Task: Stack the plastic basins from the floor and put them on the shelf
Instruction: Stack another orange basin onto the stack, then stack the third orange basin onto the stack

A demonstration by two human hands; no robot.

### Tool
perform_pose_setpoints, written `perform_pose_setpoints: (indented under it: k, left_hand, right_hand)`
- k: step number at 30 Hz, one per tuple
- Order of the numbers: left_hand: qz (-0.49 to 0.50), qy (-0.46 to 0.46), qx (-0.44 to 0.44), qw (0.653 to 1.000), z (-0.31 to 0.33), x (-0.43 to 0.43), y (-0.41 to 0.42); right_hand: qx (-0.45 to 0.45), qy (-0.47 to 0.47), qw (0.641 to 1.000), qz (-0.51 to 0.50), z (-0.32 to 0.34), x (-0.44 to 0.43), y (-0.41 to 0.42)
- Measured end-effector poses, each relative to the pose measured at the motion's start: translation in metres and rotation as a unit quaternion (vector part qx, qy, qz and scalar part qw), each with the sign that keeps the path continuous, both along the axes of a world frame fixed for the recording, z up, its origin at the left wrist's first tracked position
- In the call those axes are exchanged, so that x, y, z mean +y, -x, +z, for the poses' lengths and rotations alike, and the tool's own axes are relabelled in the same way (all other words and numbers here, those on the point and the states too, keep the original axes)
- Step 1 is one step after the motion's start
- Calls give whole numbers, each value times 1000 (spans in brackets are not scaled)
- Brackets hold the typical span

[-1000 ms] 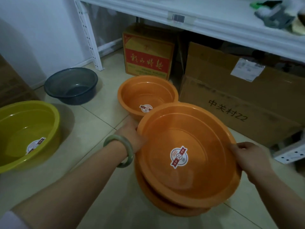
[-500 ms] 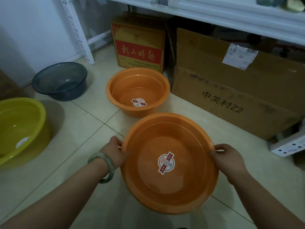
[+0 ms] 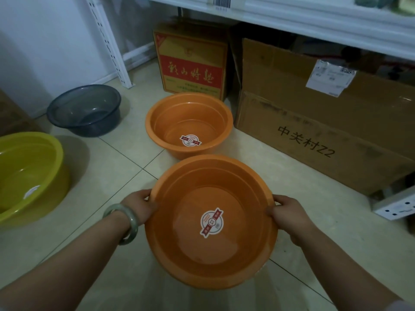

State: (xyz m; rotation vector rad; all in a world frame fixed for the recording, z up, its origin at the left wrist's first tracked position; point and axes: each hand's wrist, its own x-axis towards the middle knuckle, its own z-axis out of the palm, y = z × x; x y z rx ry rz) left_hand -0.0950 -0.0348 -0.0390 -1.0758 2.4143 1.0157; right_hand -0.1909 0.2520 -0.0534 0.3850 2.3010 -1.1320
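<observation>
A large orange basin (image 3: pixel 211 250) with a round sticker inside sits nested in another orange basin, low over the tiled floor. My left hand (image 3: pixel 140 208) grips its left rim and my right hand (image 3: pixel 286 213) grips its right rim. A smaller orange basin (image 3: pixel 189 117) stands on the floor just beyond. A dark grey basin (image 3: pixel 85 110) stands at the far left, and a yellow-green basin (image 3: pixel 29 173) at the left edge. The white shelf (image 3: pixel 314 21) runs across the top.
Under the shelf stand a red and yellow carton (image 3: pixel 190 63) and a big brown cardboard box (image 3: pixel 314 122). A white shelf upright (image 3: pixel 112 43) rises at the back left. A white power strip (image 3: pixel 395 205) lies on the floor at right.
The orange basin I hold came down level into the one beneath it, and both hands stayed on its rim. The view tilted down and shifted left.
</observation>
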Motion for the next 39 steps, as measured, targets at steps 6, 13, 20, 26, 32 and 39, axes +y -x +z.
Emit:
perform_pose_setpoints:
  k: [6, 13, 20, 26, 32, 39]
  left_hand:
    - [23, -39, -53, 998, -1, -11, 4]
    - [114, -89, 38, 989, 4, -43, 48]
    - [275, -238, 163, 917, -7, -56, 105]
    - [362, -369, 242, 821, -13, -44, 135]
    - [395, -349, 252, 812, -20, -47, 144]
    - [372, -309, 282, 829, -13, -56, 141]
  right_hand:
    - [-33, 9, 997, 62, -4, -17, 21]
    - [30, 80, 996, 25, -7, -48, 82]
    - [-39, 294, 952, -77, -13, -99, 143]
    - [-104, 411, 883, -201, -23, -126, 164]
    - [-89, 406, 895, -162, -25, -140, 177]
    - [-32, 355, 924, -135, -21, -144, 170]
